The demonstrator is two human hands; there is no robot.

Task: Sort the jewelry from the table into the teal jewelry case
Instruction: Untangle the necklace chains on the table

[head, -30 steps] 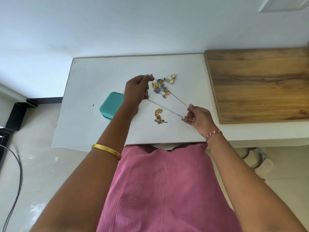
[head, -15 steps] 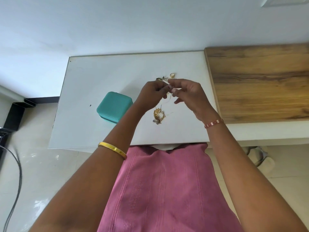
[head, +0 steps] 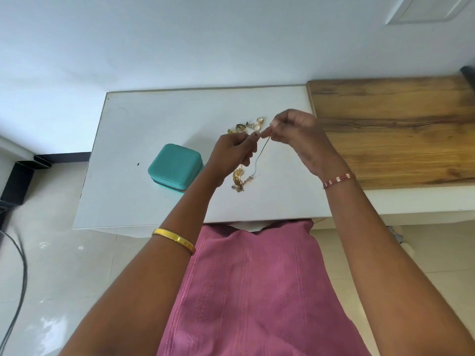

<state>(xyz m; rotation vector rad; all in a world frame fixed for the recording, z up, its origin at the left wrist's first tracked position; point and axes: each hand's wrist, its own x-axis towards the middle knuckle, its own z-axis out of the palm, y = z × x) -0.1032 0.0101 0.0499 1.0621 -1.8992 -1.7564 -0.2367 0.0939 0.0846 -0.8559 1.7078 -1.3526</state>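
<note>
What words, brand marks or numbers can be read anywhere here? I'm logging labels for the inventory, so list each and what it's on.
None can be read.
The closed square teal jewelry case shows a plain lid, with no logo or lettering visible.
The white tabletop carries only a small dark speck, not text.
The small gold rings and charms are too small to show any stamp.
The thin silver chain, pinched by both hands, bears no tag.

thin silver chain upper end hidden between pinching fingertips, gold jewelry heap partly behind left hand, small pieces by the right hand too tiny to identify, teal case corner behind left wrist
</note>
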